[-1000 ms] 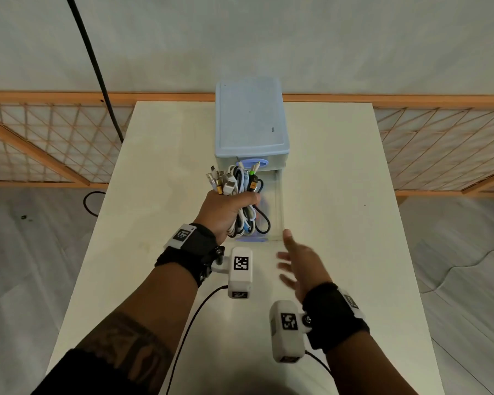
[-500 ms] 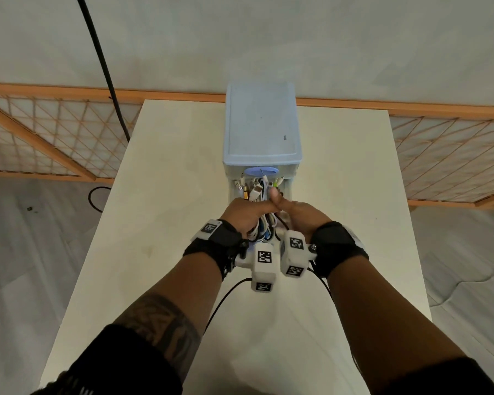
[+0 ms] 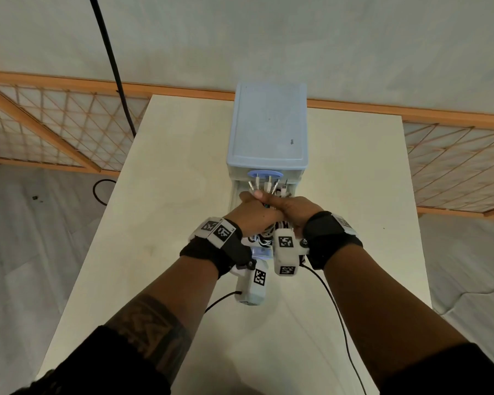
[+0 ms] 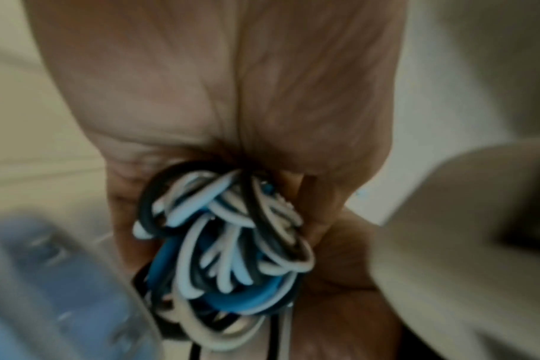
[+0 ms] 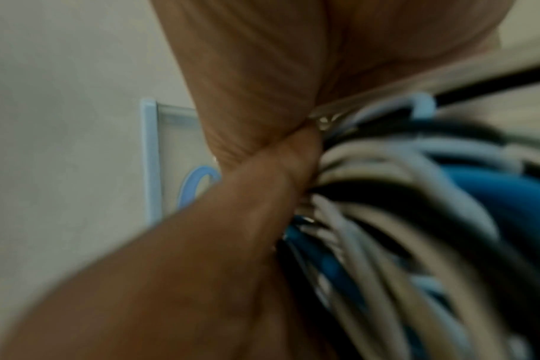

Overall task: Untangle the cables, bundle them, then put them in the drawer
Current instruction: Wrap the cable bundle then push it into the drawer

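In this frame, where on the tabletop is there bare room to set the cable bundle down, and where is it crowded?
Bare table lies left of the drawer unit out to the left edge, and right of it to the right edge. The near table carries only thin black wires. It is crowded in front of the unit: left hand and right hand grip the cable bundle over the open drawer.

From the head view, both hands close over the middle of the cable bundle point(image 3: 268, 192), so only the plug tips at twelve o'clock and a few loops at six o'clock show. The open drawer point(image 3: 234, 195) is mostly covered by the hands and wrist cameras. Both wrist views are blurred; the right hand's fingers point(image 5: 262, 170) are indistinct, and the bundle runs off at three o'clock.
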Motion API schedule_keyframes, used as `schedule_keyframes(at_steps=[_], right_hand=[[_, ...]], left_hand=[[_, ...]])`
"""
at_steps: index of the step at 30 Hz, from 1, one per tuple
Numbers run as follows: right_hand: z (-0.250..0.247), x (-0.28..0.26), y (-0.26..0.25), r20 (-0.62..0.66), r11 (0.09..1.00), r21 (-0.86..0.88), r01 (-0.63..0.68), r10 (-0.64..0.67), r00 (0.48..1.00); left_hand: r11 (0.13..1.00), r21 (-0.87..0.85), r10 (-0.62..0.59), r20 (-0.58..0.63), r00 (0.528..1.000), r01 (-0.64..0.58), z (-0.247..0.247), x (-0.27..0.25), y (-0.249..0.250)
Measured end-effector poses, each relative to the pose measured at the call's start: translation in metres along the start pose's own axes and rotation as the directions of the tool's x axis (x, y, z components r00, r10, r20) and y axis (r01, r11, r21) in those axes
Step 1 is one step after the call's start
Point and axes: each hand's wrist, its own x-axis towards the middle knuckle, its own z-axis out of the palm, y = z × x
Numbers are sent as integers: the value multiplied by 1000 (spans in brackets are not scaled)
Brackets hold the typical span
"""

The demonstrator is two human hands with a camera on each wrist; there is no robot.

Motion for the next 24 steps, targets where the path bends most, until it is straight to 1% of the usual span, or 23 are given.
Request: schedule_keyframes(at_steps=[2,4,5,6,7,8,9,11,12,13,14,15,16,17,18,21,24], right_hand=[[0,0,-1,-25,1000,-27,4,-5,1000],[2,2,0,-57,1000,-13,3,-4,998],[4,3,0,-71,1000,-6,4,-4,998],[6,2,0,-83,1000,8,7,-6,996],[9,2,1,-100,1000,25,13,-10,995],[11,3,1,-116,999,40,13,-8,993],[12,3,2,-133,999,45,20,-14,991],[13,5,1,-165,999,15,29,-26,986],[14,6,2,-173,1000,6,30,-29,985],[15,7,2,-181,999,-2,39,-39,983],[16,9,2,-193,999,-10,47,-48,980],[16,9,2,-206,998,-18,52,-54,977],[16,10,3,-218,999,-25,46,-50,975],[17,11,2,-224,999,-28,36,-42,974],[16,11,3,-227,999,-31,25,-32,973],[15,9,2,-237,999,-47,25,-35,971],[16,8,2,-230,999,-39,26,-35,973]], left_hand=[[996,89,2,0,1000,-2,-5,-4,-1],[971,234,45,-16,999,-40,-15,-12,-1],[945,323,61,-17,998,-52,-20,-16,-1],[917,394,76,-36,996,-56,-25,-19,-2],[882,466,125,-73,990,-77,-29,-21,-6],[871,485,162,-138,977,-76,-33,-24,-8],[883,467,171,-218,961,-51,-37,-24,-13],[923,382,225,-431,874,-49,-40,-21,-22],[953,300,196,-511,837,-40,-40,-20,-26],[983,186,110,-534,839,-11,-39,-18,-30],[999,29,-24,-472,882,43,-37,-16,-31],[985,-133,-152,-348,925,112,-34,-16,-31],[962,-213,-219,-221,950,172,-31,-14,-32],[951,-234,-240,-134,961,204,-29,-13,-31],[951,-229,-238,-107,965,209,-28,-10,-32],[952,-249,-220,-148,964,179,-26,-5,-31],[924,-331,-245,-137,960,189,-25,3,-39]])
